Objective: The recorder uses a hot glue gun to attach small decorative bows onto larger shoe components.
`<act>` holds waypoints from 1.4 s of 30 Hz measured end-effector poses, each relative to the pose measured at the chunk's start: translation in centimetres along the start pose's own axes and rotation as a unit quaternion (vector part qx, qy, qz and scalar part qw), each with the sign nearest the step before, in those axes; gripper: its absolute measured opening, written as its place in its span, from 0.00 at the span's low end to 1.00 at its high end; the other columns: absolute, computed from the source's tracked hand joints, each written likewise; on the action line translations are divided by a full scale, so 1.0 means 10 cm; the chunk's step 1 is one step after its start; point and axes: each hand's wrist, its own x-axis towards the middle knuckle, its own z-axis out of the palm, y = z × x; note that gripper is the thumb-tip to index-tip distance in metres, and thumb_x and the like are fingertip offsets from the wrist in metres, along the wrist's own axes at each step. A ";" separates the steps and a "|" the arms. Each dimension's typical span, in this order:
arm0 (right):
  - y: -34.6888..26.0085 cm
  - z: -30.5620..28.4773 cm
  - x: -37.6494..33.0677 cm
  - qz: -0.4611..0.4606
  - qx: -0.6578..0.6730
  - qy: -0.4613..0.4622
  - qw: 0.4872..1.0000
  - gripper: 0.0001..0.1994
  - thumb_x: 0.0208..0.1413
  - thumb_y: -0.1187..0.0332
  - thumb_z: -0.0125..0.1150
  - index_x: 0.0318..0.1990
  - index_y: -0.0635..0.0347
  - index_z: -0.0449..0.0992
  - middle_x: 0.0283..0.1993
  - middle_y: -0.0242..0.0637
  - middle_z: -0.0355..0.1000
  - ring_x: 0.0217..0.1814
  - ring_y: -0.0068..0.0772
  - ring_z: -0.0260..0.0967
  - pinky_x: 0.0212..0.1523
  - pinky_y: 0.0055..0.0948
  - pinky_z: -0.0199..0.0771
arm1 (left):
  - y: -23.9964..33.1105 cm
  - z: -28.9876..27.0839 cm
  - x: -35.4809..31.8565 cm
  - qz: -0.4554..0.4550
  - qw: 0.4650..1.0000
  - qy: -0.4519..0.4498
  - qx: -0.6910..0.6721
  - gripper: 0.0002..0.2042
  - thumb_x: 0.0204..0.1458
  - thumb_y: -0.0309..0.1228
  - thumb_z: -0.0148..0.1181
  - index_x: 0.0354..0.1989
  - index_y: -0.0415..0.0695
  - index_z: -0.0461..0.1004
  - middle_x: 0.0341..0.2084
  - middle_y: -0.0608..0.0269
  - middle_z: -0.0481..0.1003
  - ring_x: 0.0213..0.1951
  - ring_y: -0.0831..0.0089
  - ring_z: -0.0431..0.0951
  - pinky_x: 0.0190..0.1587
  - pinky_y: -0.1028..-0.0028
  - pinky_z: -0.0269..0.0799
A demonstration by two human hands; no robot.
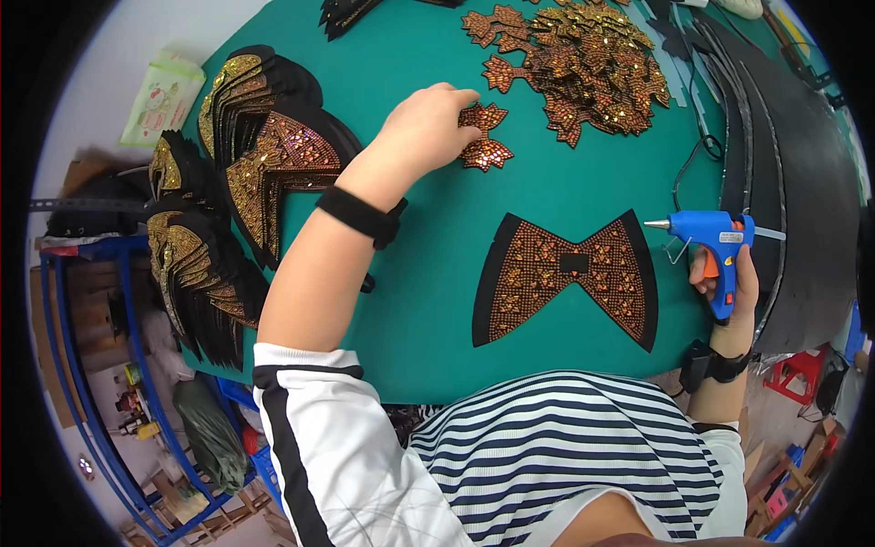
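My left hand (428, 128) is stretched over the table, thumb and fingers closed on the left edge of a small sequined bow (488, 151). My right hand (738, 278) is wrapped round the handle of a blue hot glue gun (706, 227), its nozzle pointing left. Between my arms lies a large black bow-shaped piece (620, 279), both wings covered in copper-gold studs. A bare black rectangle marks its centre, with a small reddish spot on it. The glue gun's nozzle is just off the upper right corner of this piece.
A heap of small sequined bows (602, 68) lies at the far side of the green table (410, 301). Stacks of studded black pieces (287, 150) fill the left side. Black sheets (807, 182) cover the right, beside a dark cable (682, 173). A blue-framed rack (105, 365) stands lower left.
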 end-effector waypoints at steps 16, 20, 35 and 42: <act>-0.05 0.04 0.01 -0.013 -0.041 -0.022 0.999 0.27 0.55 0.48 0.40 0.41 0.71 0.66 0.23 0.48 0.71 0.14 0.19 0.57 0.16 0.15 0.57 | 0.22 -0.02 -0.10 -0.192 0.977 -0.043 0.076 0.32 0.35 0.51 0.63 0.38 0.33 0.66 0.32 0.48 0.74 0.36 0.56 0.75 0.39 0.65 0.71; -0.05 0.03 -0.01 -0.012 -0.036 -0.023 0.999 0.27 0.55 0.49 0.41 0.42 0.70 0.66 0.24 0.48 0.71 0.14 0.19 0.57 0.17 0.15 0.56 | 0.39 0.09 -0.20 -0.144 0.984 -0.058 0.084 0.29 0.36 0.50 0.63 0.37 0.35 0.66 0.30 0.50 0.72 0.36 0.54 0.74 0.39 0.64 0.70; -0.19 0.64 -0.23 0.078 -0.190 -0.104 0.973 0.26 0.51 0.54 0.54 0.49 0.69 0.65 0.34 0.41 0.70 0.37 0.28 0.68 0.40 0.25 0.65 | 0.25 0.19 -0.37 -0.078 0.996 -0.014 0.050 0.24 0.37 0.40 0.65 0.40 0.37 0.68 0.35 0.53 0.70 0.37 0.61 0.71 0.41 0.68 0.68; -0.16 0.77 -0.19 0.081 -0.240 -0.097 0.962 0.26 0.51 0.54 0.54 0.49 0.69 0.66 0.31 0.37 0.69 0.33 0.23 0.64 0.35 0.20 0.62 | 0.22 0.23 -0.38 -0.041 0.997 0.058 0.011 0.20 0.36 0.36 0.66 0.34 0.36 0.68 0.24 0.56 0.71 0.30 0.64 0.73 0.34 0.70 0.70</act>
